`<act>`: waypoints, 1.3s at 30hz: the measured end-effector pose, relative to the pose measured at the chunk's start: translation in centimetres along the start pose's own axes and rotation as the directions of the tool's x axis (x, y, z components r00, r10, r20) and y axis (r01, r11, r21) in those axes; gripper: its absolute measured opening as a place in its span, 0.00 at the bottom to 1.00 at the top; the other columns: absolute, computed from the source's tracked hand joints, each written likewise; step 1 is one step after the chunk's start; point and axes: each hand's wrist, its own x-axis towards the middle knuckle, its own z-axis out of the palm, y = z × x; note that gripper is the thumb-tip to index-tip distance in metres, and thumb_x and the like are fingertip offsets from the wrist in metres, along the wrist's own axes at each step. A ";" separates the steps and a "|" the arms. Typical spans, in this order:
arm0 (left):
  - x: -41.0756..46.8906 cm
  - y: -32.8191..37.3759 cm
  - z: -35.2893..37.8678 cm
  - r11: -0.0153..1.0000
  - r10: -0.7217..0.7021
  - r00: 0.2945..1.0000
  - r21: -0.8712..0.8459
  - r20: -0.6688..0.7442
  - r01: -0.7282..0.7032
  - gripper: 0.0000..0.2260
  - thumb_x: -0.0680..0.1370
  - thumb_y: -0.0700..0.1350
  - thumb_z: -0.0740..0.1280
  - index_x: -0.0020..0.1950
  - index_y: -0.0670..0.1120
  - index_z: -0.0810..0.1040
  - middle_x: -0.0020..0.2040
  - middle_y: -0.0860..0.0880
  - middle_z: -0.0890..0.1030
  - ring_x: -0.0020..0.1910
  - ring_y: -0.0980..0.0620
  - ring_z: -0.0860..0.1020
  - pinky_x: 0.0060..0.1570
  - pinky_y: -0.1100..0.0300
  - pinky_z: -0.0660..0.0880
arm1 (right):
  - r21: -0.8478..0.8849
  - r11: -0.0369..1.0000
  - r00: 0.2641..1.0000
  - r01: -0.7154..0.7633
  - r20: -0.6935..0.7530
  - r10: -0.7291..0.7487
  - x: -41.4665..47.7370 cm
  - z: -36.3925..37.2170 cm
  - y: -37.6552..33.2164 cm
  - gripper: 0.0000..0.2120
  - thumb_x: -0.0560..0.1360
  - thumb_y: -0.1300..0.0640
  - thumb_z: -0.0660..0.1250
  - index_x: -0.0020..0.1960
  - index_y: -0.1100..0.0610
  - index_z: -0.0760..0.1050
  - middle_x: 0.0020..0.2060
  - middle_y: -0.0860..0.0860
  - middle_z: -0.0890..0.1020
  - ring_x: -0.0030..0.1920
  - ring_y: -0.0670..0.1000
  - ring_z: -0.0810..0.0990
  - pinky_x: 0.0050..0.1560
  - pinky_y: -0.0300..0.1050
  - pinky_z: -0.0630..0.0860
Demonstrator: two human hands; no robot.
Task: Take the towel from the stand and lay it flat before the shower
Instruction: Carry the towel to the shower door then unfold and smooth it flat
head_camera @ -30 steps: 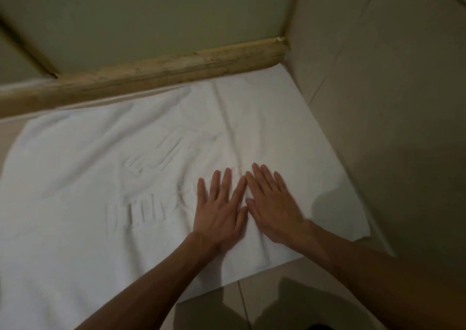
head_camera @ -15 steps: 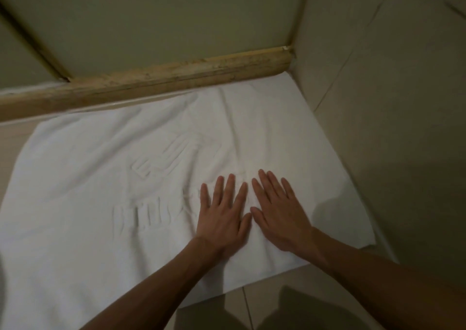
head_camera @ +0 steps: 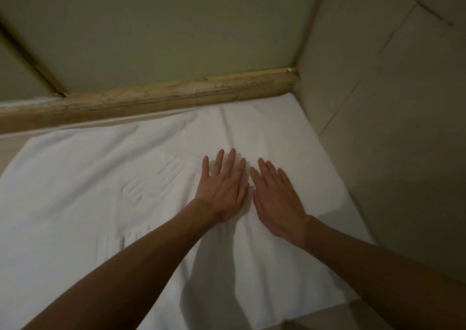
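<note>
White towel (head_camera: 106,203): spread flat on the floor, far edge along the worn wooden threshold (head_camera: 156,97), right edge beside the tiled wall (head_camera: 378,153). Left hand (head_camera: 222,188) and right hand (head_camera: 274,201): side by side, palms down, fingers straight, pressing it.

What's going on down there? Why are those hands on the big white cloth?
A person is smoothing a white towel on the floor. The left hand and right hand lie flat on it side by side, fingers straight. The towel is already spread out, with its far edge along the worn threshold strip and its right side by the tiled wall. A soft crease shows just ahead of the fingers.
</note>
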 end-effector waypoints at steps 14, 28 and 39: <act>10.4 -1.2 -0.8 0.989 -0.099 0.995 -0.108 0.033 0.102 0.28 0.81 0.57 0.43 0.78 0.46 0.45 0.78 0.43 0.42 0.76 0.43 0.38 0.71 0.41 0.38 | -0.100 0.995 1.000 0.019 0.016 -0.018 11.9 0.9 5.0 0.27 0.80 0.51 0.45 0.77 0.58 0.45 0.77 0.59 0.48 0.77 0.57 0.46 0.75 0.54 0.44; 9.1 -5.1 1.8 0.986 -0.152 0.986 -0.084 -0.070 0.146 0.29 0.78 0.61 0.38 0.77 0.54 0.39 0.78 0.46 0.39 0.76 0.48 0.36 0.73 0.45 0.37 | -0.022 0.998 0.998 0.053 -0.011 -0.054 13.5 1.0 5.1 0.30 0.78 0.45 0.39 0.77 0.55 0.45 0.77 0.56 0.47 0.77 0.54 0.44 0.75 0.54 0.43; 6.5 -8.3 0.7 0.953 -0.265 0.964 -0.155 -0.016 0.260 0.31 0.76 0.61 0.38 0.78 0.52 0.40 0.78 0.45 0.38 0.76 0.46 0.35 0.73 0.44 0.38 | 0.006 0.998 0.998 0.060 -0.005 -0.060 13.3 0.6 5.2 0.28 0.80 0.46 0.43 0.77 0.55 0.46 0.77 0.57 0.47 0.77 0.54 0.44 0.75 0.54 0.43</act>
